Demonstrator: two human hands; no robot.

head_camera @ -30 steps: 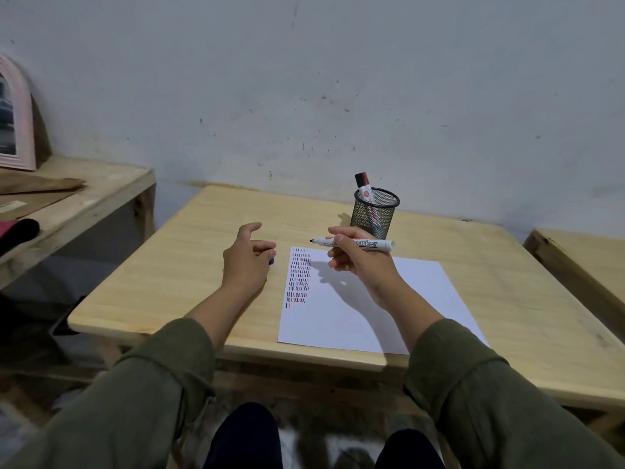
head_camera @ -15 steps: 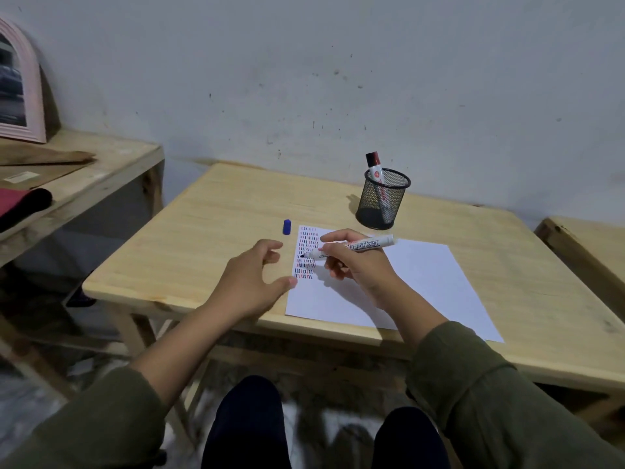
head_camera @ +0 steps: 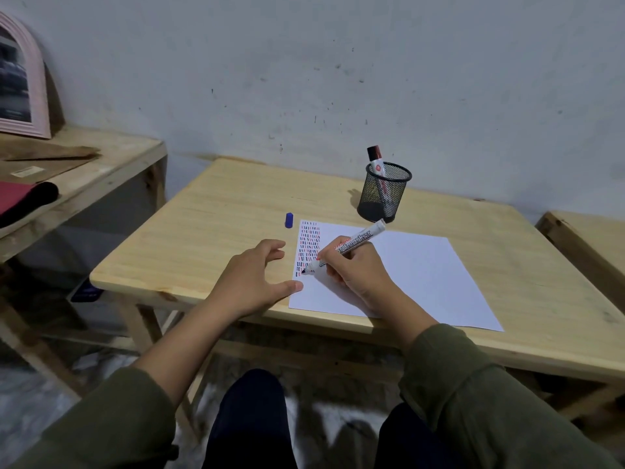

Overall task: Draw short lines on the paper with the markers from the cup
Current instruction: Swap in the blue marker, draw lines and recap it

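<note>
A white sheet of paper [head_camera: 419, 275] lies on the wooden table [head_camera: 223, 218], with rows of short red, blue and black lines down its left edge. My right hand [head_camera: 355, 269] grips a white marker [head_camera: 351, 243], tip touching the paper at the bottom of the rows. My left hand [head_camera: 257, 277] rests with fingers spread on the table, thumb pressing the paper's left edge. A blue cap [head_camera: 288, 220] lies on the table left of the paper. Behind the paper stands a black mesh cup [head_camera: 384, 194] with one red-capped marker [head_camera: 376, 160] in it.
A lower wooden bench [head_camera: 101, 170] at the left holds a pink-framed picture [head_camera: 23, 96], brown boards and a red and black item. Another wooden surface [head_camera: 592, 238] shows at the right edge. A grey wall stands right behind the table.
My left hand set the blue cap down and came back to the paper's left edge. My right hand lowered the marker from mid-air until its tip touched the paper.
</note>
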